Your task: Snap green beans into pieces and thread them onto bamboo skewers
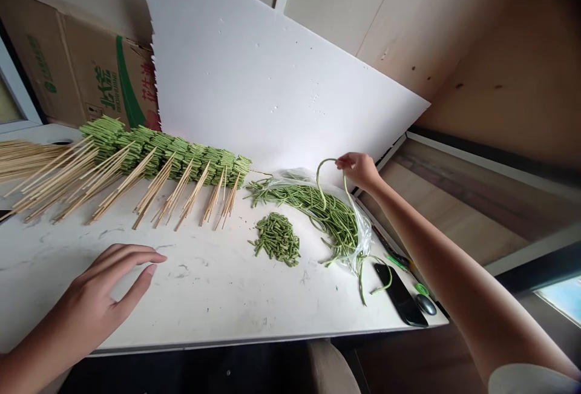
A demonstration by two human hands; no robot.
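At the right, my right hand [358, 170] pinches a long green bean [320, 177], which loops down on both sides of the fingers. Below it lies a heap of long beans [333, 215] on and partly inside a clear plastic bag [363, 233]. My left hand [113, 282] hovers over the left front of the white table [190, 309], its thumb and fingers apart and nothing between them. A small pile of short cut bean pieces [276, 239] lies at the table's middle. Bundles of bean pieces on wooden skewers [177, 161] are stacked in a row at the back left.
Loose bare skewers [27, 161] lie at the far left. A black phone [400, 294], a dark computer mouse [425, 304] and a green tape roll [422, 289] sit near the right edge. A white board [272, 79] and a cardboard box [91, 67] stand behind.
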